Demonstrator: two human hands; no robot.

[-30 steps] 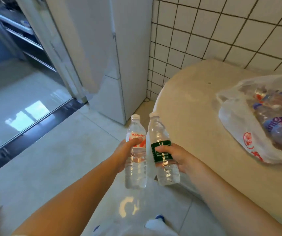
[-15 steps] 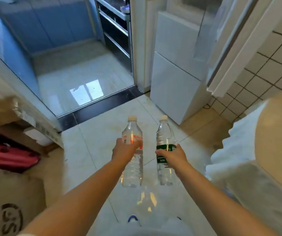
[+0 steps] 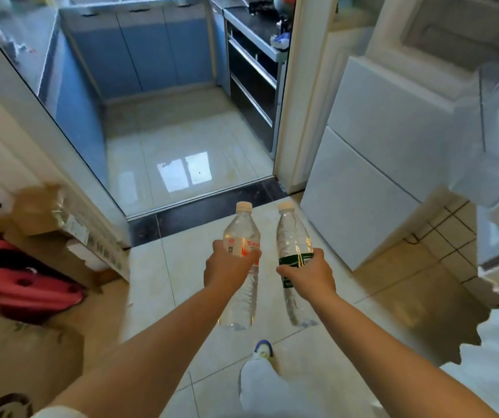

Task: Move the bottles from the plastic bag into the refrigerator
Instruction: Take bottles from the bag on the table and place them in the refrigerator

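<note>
My left hand [image 3: 228,268] grips a clear water bottle with a red and white label [image 3: 240,236], held upright over the tiled floor. My right hand [image 3: 308,274] grips a second clear bottle with a dark green label [image 3: 292,233], also upright, just right of the first. The white refrigerator [image 3: 372,164] stands ahead to the right, its lower doors closed. An open upper door [image 3: 495,140] juts out at the right edge. The plastic bag is out of view.
A doorway with a dark threshold [image 3: 212,206] leads to a kitchen with blue cabinets [image 3: 151,49]. Cardboard boxes [image 3: 70,224] and a red case [image 3: 28,285] crowd the left side. A white tablecloth edge [image 3: 495,357] shows at bottom right. My leg and shoe [image 3: 262,375] are below.
My view has swung left, away from the table and bag, toward the refrigerator and kitchen doorway. Both hands keep hold of their bottles and have risen slightly.
</note>
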